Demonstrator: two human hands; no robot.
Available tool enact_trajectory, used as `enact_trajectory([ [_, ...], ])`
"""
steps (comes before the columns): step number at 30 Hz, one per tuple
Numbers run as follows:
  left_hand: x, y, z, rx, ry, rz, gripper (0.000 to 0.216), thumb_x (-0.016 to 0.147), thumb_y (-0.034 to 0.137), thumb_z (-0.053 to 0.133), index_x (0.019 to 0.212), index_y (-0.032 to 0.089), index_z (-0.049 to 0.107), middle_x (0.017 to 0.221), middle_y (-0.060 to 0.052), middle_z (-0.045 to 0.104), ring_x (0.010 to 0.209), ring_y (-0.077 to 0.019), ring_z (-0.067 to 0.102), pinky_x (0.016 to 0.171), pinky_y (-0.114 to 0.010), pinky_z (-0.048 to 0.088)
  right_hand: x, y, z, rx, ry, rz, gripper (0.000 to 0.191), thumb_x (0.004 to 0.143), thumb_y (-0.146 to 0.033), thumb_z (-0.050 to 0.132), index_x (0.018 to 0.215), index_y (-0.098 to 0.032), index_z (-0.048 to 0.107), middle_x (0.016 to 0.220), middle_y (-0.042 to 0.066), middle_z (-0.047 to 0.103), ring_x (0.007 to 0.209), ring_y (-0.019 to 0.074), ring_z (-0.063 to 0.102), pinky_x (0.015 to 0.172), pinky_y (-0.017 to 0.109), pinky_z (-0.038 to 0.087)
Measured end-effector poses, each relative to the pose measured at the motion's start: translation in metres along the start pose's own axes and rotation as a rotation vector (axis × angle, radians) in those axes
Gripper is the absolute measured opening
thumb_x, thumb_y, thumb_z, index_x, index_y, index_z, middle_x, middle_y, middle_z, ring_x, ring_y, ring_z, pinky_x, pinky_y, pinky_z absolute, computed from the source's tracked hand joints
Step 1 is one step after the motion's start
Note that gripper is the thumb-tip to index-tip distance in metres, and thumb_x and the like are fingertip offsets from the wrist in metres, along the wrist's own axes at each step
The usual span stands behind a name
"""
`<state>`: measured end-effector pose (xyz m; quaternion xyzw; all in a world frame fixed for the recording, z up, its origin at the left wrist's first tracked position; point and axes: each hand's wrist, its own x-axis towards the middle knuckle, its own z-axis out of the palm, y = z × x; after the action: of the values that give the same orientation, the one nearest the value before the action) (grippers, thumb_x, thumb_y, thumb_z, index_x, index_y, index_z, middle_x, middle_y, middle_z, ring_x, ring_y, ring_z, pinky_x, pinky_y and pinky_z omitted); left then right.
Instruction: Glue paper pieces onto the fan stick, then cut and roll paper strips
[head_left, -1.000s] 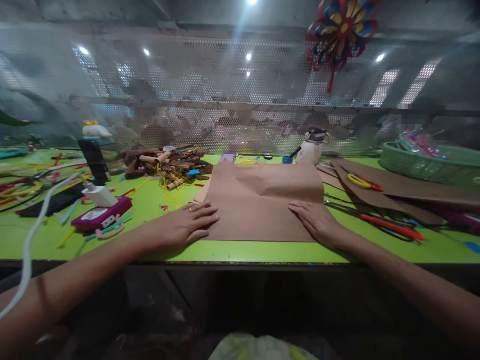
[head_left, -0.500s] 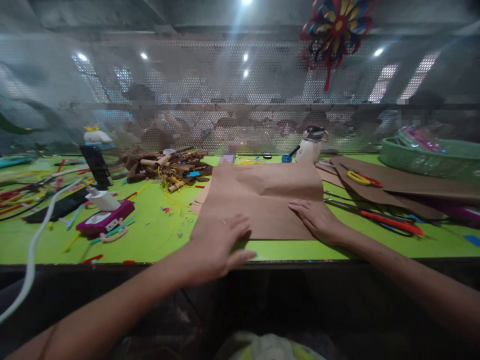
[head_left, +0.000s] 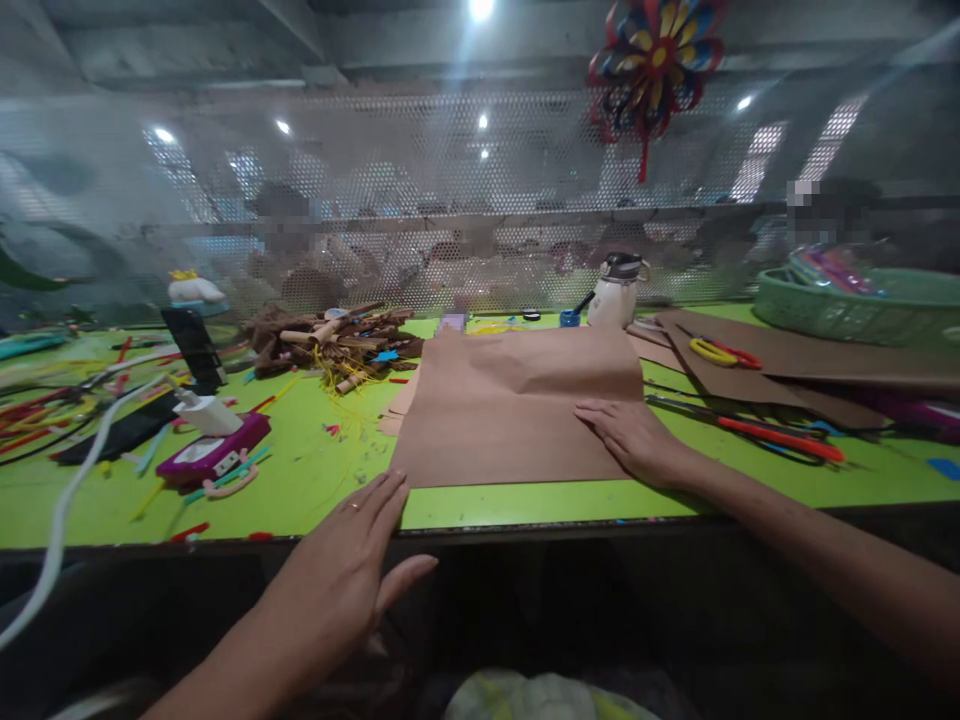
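Observation:
A sheet of brown kraft paper (head_left: 517,430) lies on the green tabletop (head_left: 510,508) in front of me, creased across its upper part. My right hand (head_left: 634,440) rests flat on the paper's right side, fingers stretched out. At the lower left corner, my left hand (head_left: 360,540) has its fingertips by the paper's edge, fingers straight and thumb apart, holding nothing. Right of my right hand lies a long tool with red-orange handles (head_left: 780,438). Further back, scissors with yellow and red handles (head_left: 724,352) sit on more brown paper (head_left: 825,350).
Rolled brown paper pieces (head_left: 345,345) are heaped at back left. A purple power strip (head_left: 214,455) with a white charger (head_left: 206,410) stands left, near a phone (head_left: 193,345). A white bottle (head_left: 615,295), a blue pot (head_left: 570,318) and a green basket (head_left: 847,310) are behind.
My left hand has moved left and toward me, off the middle of the paper to its lower left corner. My right hand stays in place on the sheet.

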<state>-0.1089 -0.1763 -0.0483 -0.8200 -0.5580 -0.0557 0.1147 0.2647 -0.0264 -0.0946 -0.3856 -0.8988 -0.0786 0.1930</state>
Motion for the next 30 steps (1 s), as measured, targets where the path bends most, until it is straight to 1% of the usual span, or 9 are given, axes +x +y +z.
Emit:
enact_trajectory([
  [6, -0.004, -0.014, 0.008, 0.106, 0.143, 0.014, 0.064, 0.081, 0.061, 0.042, 0.121, 0.013, 0.054, 0.127, -0.015, 0.055, 0.119, -0.0323, 0.047, 0.100, -0.048, 0.039, 0.000, -0.001, 0.000, 0.010, -0.008, 0.008, 0.041, 0.092, -0.022, 0.030, 0.126, -0.013, 0.050, 0.127, 0.012, 0.054, 0.120, 0.0202, 0.046, 0.103, 0.041, 0.035],
  [10, 0.012, -0.010, -0.005, 0.097, 0.234, 0.039, 0.055, 0.083, 0.058, 0.042, 0.110, 0.013, 0.059, 0.121, -0.017, 0.056, 0.117, -0.0342, 0.047, 0.097, -0.049, 0.039, 0.003, -0.002, -0.004, 0.010, -0.027, 0.041, 0.039, 0.092, -0.022, 0.032, 0.125, -0.014, 0.051, 0.127, 0.012, 0.054, 0.120, 0.0215, 0.046, 0.102, 0.042, 0.035],
  [13, 0.051, 0.016, -0.018, -0.013, 0.265, 0.016, 0.042, 0.087, 0.050, 0.038, 0.090, 0.015, 0.062, 0.109, -0.015, 0.057, 0.103, -0.0309, 0.054, 0.087, -0.046, 0.043, 0.005, -0.004, -0.006, 0.010, -0.029, 0.054, 0.039, 0.091, -0.021, 0.034, 0.125, -0.013, 0.051, 0.127, 0.013, 0.054, 0.120, 0.0219, 0.046, 0.102, 0.042, 0.035],
  [15, 0.089, 0.042, -0.019, -0.133, 0.219, 0.107, 0.036, 0.089, 0.043, 0.036, 0.091, 0.018, 0.061, 0.104, -0.010, 0.058, 0.092, -0.0249, 0.057, 0.081, -0.040, 0.045, 0.008, -0.007, -0.006, 0.022, -0.014, 0.062, 0.038, 0.091, -0.020, 0.034, 0.124, -0.013, 0.052, 0.127, 0.014, 0.054, 0.119, 0.0219, 0.046, 0.102, 0.042, 0.035],
  [18, 0.148, 0.080, -0.005, -0.217, 0.174, 0.275, 0.032, 0.090, 0.038, 0.036, 0.086, 0.016, 0.060, 0.095, -0.009, 0.058, 0.080, -0.0194, 0.056, 0.076, -0.034, 0.044, 0.011, -0.014, -0.007, 0.066, 0.033, 0.077, 0.033, 0.091, -0.021, 0.038, 0.118, -0.014, 0.056, 0.122, 0.013, 0.057, 0.116, 0.0219, 0.049, 0.099, 0.042, 0.038],
  [21, 0.187, 0.102, 0.016, -0.178, 0.190, 0.399, 0.032, 0.089, 0.040, 0.039, 0.086, 0.015, 0.059, 0.088, -0.009, 0.057, 0.079, -0.0213, 0.054, 0.076, -0.037, 0.043, 0.009, -0.016, -0.016, 0.177, 0.122, 0.106, 0.026, 0.090, -0.021, 0.042, 0.105, -0.016, 0.062, 0.108, 0.010, 0.064, 0.102, 0.0196, 0.056, 0.090, 0.037, 0.044],
  [24, 0.200, 0.106, 0.033, -0.150, 0.201, 0.448, 0.035, 0.091, 0.038, 0.035, 0.092, 0.014, 0.060, 0.092, -0.010, 0.058, 0.083, -0.0229, 0.053, 0.078, -0.039, 0.042, -0.007, 0.001, -0.040, 0.257, 0.231, 0.159, 0.020, 0.088, -0.021, 0.047, 0.098, -0.017, 0.064, 0.096, 0.008, 0.067, 0.091, 0.0176, 0.059, 0.083, 0.032, 0.046],
  [27, 0.199, 0.102, 0.042, -0.202, 0.202, 0.449, 0.036, 0.093, 0.037, 0.031, 0.102, 0.016, 0.059, 0.103, -0.010, 0.057, 0.091, -0.0227, 0.053, 0.083, -0.038, 0.042, -0.038, 0.041, -0.072, 0.179, 0.270, 0.313, 0.022, 0.089, -0.024, 0.046, 0.098, -0.016, 0.065, 0.094, 0.009, 0.067, 0.088, 0.0187, 0.061, 0.080, 0.032, 0.046],
  [30, 0.199, 0.099, 0.045, -0.248, 0.186, 0.432, 0.037, 0.093, 0.038, 0.030, 0.112, 0.018, 0.055, 0.110, -0.010, 0.055, 0.098, -0.0235, 0.050, 0.087, -0.039, 0.041, -0.072, 0.081, -0.095, -0.023, 0.035, 0.404, 0.027, 0.088, -0.031, 0.046, 0.099, -0.015, 0.066, 0.094, 0.012, 0.065, 0.089, 0.0241, 0.058, 0.080, 0.038, 0.045],
])
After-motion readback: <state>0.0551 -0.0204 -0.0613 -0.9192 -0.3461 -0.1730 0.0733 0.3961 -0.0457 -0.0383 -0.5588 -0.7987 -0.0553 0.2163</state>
